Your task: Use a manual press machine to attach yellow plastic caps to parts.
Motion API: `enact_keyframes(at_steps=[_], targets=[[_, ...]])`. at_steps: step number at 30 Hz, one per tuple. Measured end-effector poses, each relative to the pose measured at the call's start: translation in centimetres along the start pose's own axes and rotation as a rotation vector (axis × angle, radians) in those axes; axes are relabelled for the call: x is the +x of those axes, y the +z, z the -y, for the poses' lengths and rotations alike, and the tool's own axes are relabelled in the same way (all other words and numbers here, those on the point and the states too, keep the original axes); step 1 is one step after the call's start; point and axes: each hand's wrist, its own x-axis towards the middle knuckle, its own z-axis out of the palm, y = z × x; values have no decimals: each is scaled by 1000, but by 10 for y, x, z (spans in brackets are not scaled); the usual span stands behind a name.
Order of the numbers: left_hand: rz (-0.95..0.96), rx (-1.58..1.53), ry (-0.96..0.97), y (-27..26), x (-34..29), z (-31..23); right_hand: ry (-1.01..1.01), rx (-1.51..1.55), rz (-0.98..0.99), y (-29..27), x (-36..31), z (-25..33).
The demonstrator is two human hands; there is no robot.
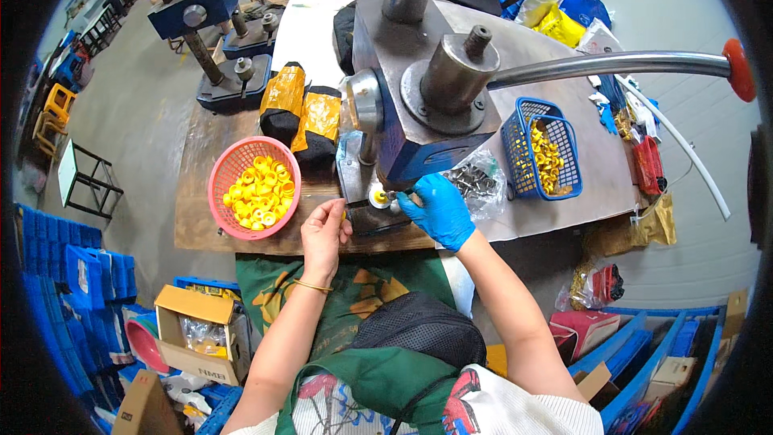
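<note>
A blue hand-lever press (pixel 435 141) stands in front of me on the bench. On its base, under the ram, sits a small yellow cap (pixel 378 196) in a white round seat. My right hand (pixel 440 211), in a blue glove, pinches a small dark metal part (pixel 392 196) at the cap's right side. My bare left hand (pixel 324 234) is just left of the base with thumb and fingers pinched together. A bit of yellow shows at those fingertips, but what it belongs to is too small to tell. A pink basket (pixel 216 185) of yellow caps (pixel 259 192) stands left of my left hand.
Right of the press lie a clear bag of metal parts (pixel 477 184) and a blue basket (pixel 515 163) with small yellow pieces. The press's long lever (pixel 612 67) reaches right, ending in a red knob. Tape-wrapped black bundles (pixel 316 125) stand behind the pink basket. Another press (pixel 233 80) is at far left.
</note>
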Motion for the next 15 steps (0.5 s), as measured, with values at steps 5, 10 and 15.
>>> enact_keyframes(at_steps=[5,10,15], targets=[[19,-104,23,7,-3,4,-41,23,45,37,0,-19],[38,-118,-1,3,-1,3,-53,137,42,37,-1,-24],[51,-63,4,1,-2,7,182,158,218,-1,14,4]])
